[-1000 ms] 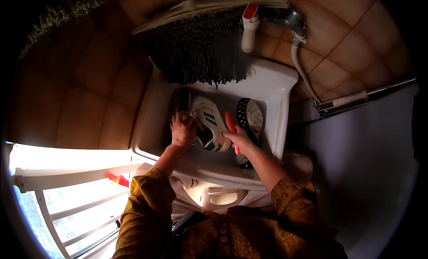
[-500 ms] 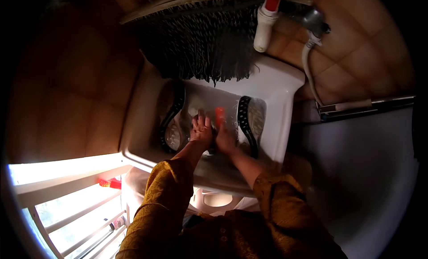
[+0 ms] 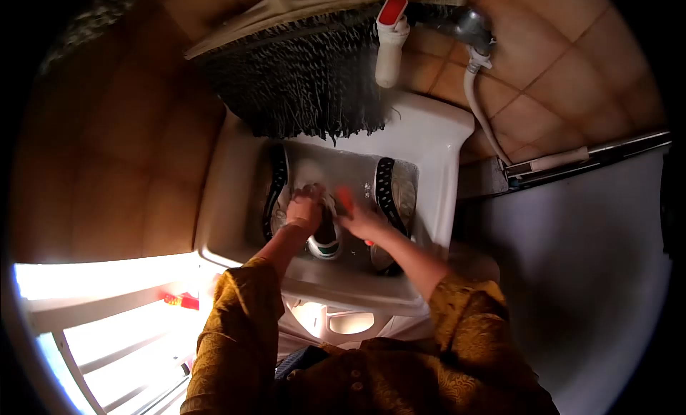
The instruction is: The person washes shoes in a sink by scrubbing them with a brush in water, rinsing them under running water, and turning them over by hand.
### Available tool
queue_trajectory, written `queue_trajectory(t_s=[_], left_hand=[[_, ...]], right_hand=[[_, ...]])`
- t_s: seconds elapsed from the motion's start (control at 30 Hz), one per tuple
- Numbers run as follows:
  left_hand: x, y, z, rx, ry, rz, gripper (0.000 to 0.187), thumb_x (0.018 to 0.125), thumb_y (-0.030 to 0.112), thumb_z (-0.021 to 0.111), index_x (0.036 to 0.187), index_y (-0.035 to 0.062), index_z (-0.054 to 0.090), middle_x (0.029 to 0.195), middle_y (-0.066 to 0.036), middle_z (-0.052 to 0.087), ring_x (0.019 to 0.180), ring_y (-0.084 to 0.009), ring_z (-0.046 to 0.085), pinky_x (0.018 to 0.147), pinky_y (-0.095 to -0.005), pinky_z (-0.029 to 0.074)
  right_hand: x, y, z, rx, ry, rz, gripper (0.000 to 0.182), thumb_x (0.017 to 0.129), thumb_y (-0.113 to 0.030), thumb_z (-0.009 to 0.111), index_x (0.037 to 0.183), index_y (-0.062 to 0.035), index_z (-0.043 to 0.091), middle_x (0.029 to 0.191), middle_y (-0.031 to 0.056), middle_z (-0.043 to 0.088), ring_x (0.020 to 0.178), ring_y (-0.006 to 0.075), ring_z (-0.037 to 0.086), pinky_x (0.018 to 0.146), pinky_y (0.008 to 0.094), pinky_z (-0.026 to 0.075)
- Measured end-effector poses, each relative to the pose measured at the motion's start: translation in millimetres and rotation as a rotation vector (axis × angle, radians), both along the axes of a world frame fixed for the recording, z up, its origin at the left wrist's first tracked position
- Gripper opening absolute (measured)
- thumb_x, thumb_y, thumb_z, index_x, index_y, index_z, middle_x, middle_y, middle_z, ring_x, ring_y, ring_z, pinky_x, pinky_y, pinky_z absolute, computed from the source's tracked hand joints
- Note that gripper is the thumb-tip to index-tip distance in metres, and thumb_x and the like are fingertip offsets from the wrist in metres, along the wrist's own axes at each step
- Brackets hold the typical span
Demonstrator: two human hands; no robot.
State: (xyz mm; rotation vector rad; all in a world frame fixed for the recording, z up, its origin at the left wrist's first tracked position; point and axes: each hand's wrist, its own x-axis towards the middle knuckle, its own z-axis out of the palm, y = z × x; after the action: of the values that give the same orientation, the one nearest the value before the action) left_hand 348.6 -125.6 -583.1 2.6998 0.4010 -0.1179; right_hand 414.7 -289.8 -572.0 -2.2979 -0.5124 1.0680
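Observation:
A sneaker [image 3: 324,248] with a white and green heel sits in the water of a white sink [image 3: 433,193], its heel toward me. My left hand [image 3: 305,211] is closed over the shoe's far part. On its right, my right hand [image 3: 363,222] grips an orange-red brush [image 3: 345,198], smeared by motion; its bristles are hidden. Black, white-dotted bands edge two pale shoe-like items, the left one [image 3: 276,190] and the right one [image 3: 386,190], which lie against the sink's sides.
A dark, stringy mop-like fringe [image 3: 293,79] hangs over the sink's back. Beside it is a white bottle with a red top [image 3: 389,50]. A tap [image 3: 473,29] and hose [image 3: 471,93] are on the tiled wall. White slatted rails [image 3: 100,309] stand at lower left.
My left hand has moved slightly left and the right hand slightly away from it, so the sneaker's heel shows more clearly between them. The whole view has shifted a little.

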Motion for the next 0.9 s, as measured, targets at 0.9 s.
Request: queue_trajectory(t_s=[0.9], left_hand=[[-15, -26, 27, -0.321, -0.186, 0.056, 0.024, 0.065, 0.018, 0.061, 0.086, 0.0094, 0.065, 0.095, -0.017, 0.057, 0.088, -0.0332, 0.057, 0.077, -0.0402, 0.047]], right_hand=[[-57, -36, 19, 0.249, -0.154, 0.044, 0.037, 0.074, -0.007, 0.054, 0.111, -0.0047, 0.047, 0.086, 0.0234, 0.061, 0.077, 0.0388, 0.061, 0.069, 0.0451, 0.048]])
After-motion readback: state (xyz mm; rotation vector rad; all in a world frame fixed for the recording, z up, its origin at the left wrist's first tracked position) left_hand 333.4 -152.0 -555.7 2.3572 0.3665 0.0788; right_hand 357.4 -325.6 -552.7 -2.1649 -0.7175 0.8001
